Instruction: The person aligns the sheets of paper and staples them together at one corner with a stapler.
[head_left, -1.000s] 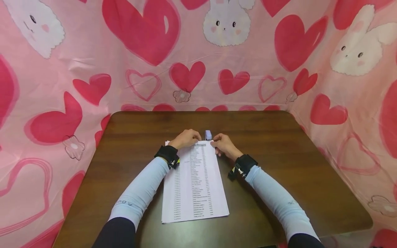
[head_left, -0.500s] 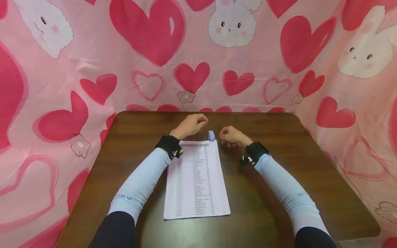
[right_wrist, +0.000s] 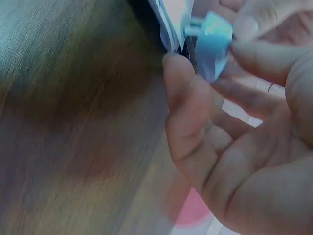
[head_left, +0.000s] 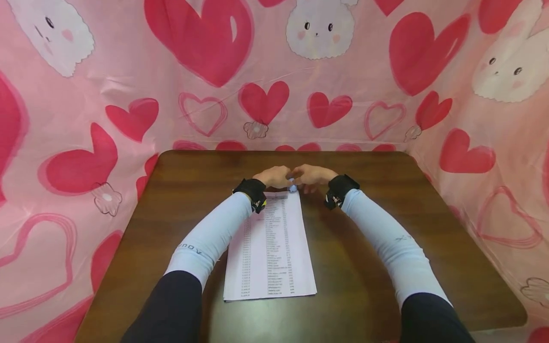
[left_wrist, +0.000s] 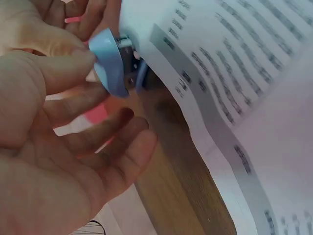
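A small light-blue stapler [head_left: 292, 186] stands at the top right corner of a stack of printed sheets [head_left: 274, 257]. My left hand [head_left: 273, 176] and right hand [head_left: 314, 175] meet at it. In the left wrist view, the left thumb and forefinger pinch the back end of the stapler [left_wrist: 108, 63], while the other fingers curve loosely below. From the right wrist, the right thumb lies against the stapler [right_wrist: 213, 46], and a bent finger reaches the paper edge [right_wrist: 172, 24]. The stapler's mouth is right at the paper edge.
The stack lies on a brown wooden table [head_left: 364, 247] with rounded corners. A pink cloth with hearts and rabbits [head_left: 274, 71] hangs behind and along both sides. Each wrist wears a black strap [head_left: 341, 189].
My hands left the sheets' top edge and lifted apart on either side of the stapler. Now they have come together on it, the left moving right and the right moving left.
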Available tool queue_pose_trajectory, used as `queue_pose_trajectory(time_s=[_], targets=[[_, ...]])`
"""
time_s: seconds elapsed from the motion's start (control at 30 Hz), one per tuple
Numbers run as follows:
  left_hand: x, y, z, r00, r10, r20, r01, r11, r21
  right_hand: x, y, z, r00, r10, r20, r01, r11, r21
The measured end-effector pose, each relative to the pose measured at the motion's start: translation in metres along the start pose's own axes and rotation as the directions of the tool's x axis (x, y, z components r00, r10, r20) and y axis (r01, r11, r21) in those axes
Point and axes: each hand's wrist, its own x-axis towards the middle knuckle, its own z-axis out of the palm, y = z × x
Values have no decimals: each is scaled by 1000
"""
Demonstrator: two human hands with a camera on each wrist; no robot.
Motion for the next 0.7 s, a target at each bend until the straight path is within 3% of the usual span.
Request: queue_pose_trajectory(time_s=[0.17,0.33,0.47,0.7], targets=[[-1,-8,0,1000,1,5,0,998,-70,1,6,-3,998,-17,63,12,998,68],[-2,-14,1,1000,7,21,-3,987,-160,4,13,-5,993,11,120,-29,989,145],[-1,-15,2,999,32,27,-25,975,-219,5,18,-7,989,47,143,-66,988,136],[2,-13,7,999,48,23,-46,994,-100,10,17,-10,980,101,170,-112,992,54]])
